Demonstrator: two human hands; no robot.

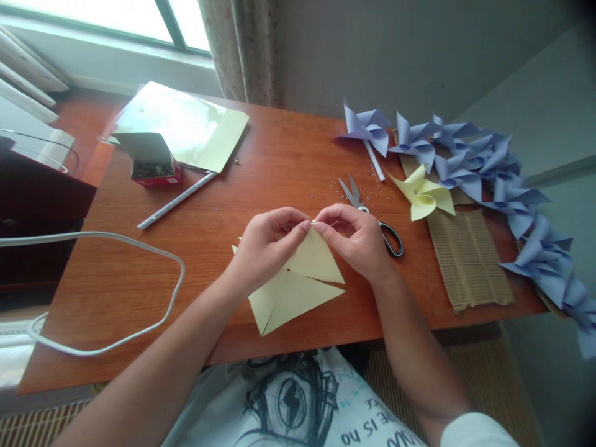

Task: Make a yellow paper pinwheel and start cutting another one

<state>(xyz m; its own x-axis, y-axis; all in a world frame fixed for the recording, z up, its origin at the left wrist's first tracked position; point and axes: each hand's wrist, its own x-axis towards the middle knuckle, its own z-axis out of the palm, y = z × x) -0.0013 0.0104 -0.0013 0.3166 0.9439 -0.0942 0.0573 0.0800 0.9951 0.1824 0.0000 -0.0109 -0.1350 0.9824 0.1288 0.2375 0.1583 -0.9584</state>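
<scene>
— Fingertips first: what are they doing at the centre of the frame?

— Your left hand (pixel 265 245) and your right hand (pixel 356 239) are meeting tip to tip, both curled shut and pinching a folded corner of the pale yellow paper square (pixel 298 288). Something tiny seems to be sitting between the tips, but it is too small to tell what.

— Why are you holding it that way?

— My guess is that you are drawing the cut flaps in to the middle, so both hands are needed to keep the points stacked. The slits running in from the corners are letting the flaps lift, while the rest of the sheet is lying flat on the wooden table (pixel 279 161).

— And where is the sheet lying relative to your hands?

— It is spreading out just below them, toward the lower centre of the frame, with its raised tip caught between your fingers.

— What is sitting around you?

— The scissors (pixel 372 217) are lying just behind your right hand, blades pointing to the upper left, probably set there to stay within reach. One finished yellow pinwheel (pixel 426 194) is resting right of centre on corrugated cardboard (pixel 470 261), and blue pinwheels (pixel 503 174) are trailing down the right edge. At upper left, a small red box (pixel 156 167) is standing open beside more yellow sheets (pixel 186 124), with a white stick (pixel 177 200) lying near it.
</scene>
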